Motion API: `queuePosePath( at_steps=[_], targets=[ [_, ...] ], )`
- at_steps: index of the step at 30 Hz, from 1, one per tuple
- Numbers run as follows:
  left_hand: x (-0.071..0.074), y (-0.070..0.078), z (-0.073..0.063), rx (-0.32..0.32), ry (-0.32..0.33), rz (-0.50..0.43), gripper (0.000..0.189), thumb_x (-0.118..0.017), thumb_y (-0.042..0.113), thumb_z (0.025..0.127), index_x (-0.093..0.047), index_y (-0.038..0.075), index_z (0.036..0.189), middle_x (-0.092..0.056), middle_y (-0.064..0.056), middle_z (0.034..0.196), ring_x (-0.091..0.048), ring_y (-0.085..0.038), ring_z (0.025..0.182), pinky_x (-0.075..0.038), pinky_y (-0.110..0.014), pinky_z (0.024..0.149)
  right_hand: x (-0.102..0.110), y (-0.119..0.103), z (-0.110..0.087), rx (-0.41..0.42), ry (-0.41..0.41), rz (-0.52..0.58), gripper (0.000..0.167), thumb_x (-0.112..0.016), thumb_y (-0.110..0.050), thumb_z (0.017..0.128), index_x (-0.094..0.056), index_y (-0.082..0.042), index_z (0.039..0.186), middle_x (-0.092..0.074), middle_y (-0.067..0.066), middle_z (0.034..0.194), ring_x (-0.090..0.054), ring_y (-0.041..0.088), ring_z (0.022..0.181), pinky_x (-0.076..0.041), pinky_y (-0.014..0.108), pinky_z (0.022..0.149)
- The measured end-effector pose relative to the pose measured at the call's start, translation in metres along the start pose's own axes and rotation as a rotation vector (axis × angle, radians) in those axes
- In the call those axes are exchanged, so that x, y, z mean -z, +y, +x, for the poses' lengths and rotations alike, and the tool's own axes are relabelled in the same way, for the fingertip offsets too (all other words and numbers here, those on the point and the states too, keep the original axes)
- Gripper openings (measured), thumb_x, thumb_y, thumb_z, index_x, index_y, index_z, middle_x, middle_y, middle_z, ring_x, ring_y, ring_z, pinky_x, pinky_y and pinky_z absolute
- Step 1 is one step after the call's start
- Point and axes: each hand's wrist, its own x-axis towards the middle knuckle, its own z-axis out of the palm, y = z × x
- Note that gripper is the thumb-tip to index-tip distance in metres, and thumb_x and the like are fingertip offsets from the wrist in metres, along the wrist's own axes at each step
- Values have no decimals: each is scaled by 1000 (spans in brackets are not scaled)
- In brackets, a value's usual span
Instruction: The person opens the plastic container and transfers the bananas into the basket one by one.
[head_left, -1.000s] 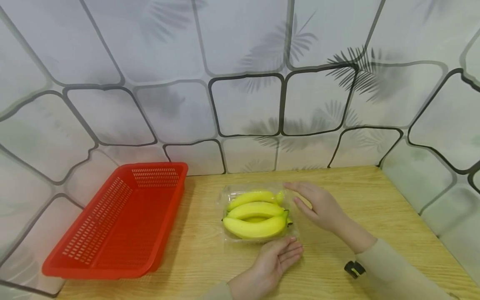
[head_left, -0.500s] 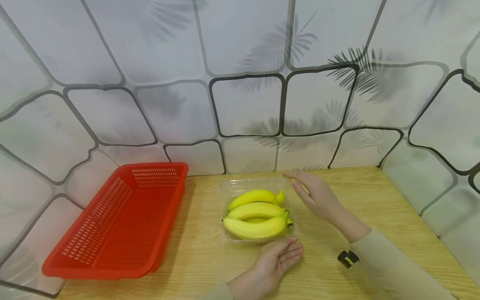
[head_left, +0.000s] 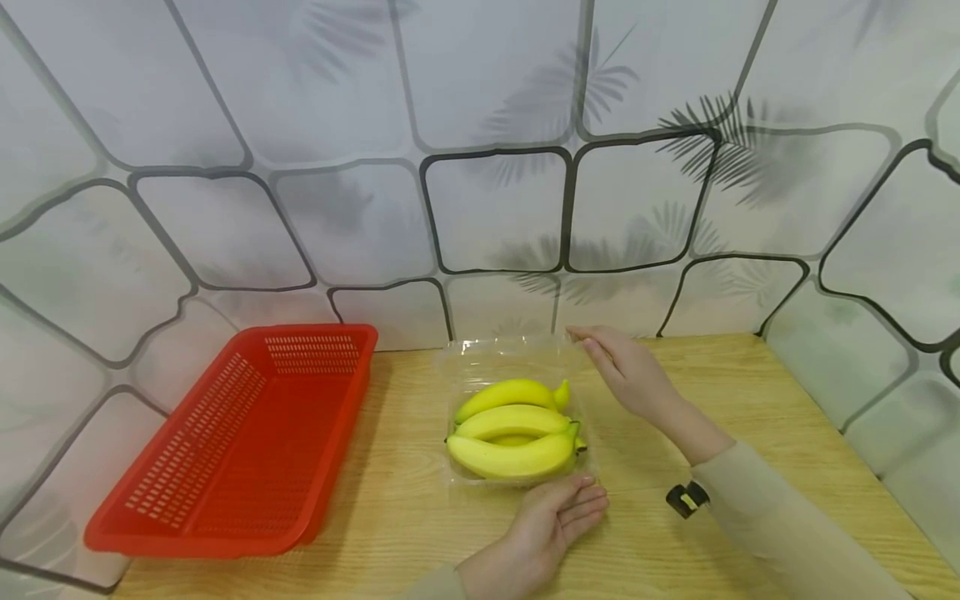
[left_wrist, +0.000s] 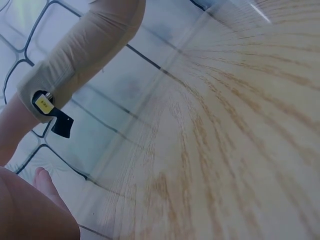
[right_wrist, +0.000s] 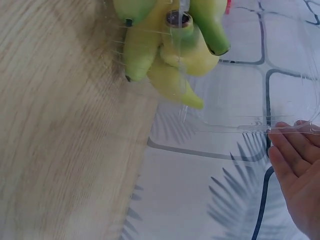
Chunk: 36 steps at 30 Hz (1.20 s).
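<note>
Several yellow bananas lie in a clear plastic clamshell box in the middle of the table. Its clear lid stands raised at the far side. My right hand touches the lid's right edge with its fingertips; in the right wrist view the straight fingers meet that edge. Against the box's near side rests my left hand, palm turned up and fingers loosely extended. Only part of the left hand shows in the left wrist view.
A red perforated plastic basket stands to the left of the box. The wooden table meets a patterned wall at the back and sides. A black strap device sits at the right wrist.
The lid has risen from low over the bananas and tipped away toward the wall. My right hand has moved up and back along with it. The left hand has stayed in place.
</note>
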Motion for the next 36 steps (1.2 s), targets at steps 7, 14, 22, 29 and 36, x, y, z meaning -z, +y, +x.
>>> queuePosePath(
  at_steps=[7, 14, 22, 29, 36],
  targets=[
    [0, -1, 0, -12, -1, -5, 37, -55, 20, 110, -62, -8, 134, -74, -19, 130, -74, -18, 112, -60, -32, 106, 0, 4, 12, -63, -13, 68, 39, -43, -17, 116, -63, 1, 143, -68, 22, 141, -65, 43, 128, -51, 61, 112],
    [-1, -1, -1, -27, 6, -4, 37, -55, 19, 109, -62, -8, 133, -74, -20, 129, -74, -18, 113, -59, -33, 107, -2, 12, 22, -101, -12, 157, 41, -40, -19, 117, -62, 5, 142, -69, 27, 136, -67, 45, 124, -53, 62, 109],
    [0, -3, 0, -17, 13, 5, 35, -56, 19, 110, -64, -7, 132, -74, -20, 128, -75, -17, 111, -61, -31, 104, -3, 19, 29, -125, -31, 217, 45, -35, -22, 118, -58, 6, 146, -67, 28, 139, -66, 46, 127, -52, 62, 111],
    [-1, -4, -1, -50, 13, -6, 35, -56, 17, 109, -63, -8, 131, -76, -19, 124, -76, -18, 110, -61, -31, 103, -5, 22, 37, -197, -52, 230, 50, -32, -30, 119, -59, 3, 146, -68, 26, 140, -64, 45, 130, -51, 62, 112],
    [-2, -2, -2, -36, 7, -4, 36, -55, 18, 110, -63, -8, 133, -73, -23, 129, -75, -19, 112, -61, -32, 105, -9, 25, 42, -245, -28, 270, 52, -28, -27, 119, -58, 7, 145, -68, 30, 136, -64, 47, 127, -51, 61, 112]
  ],
)
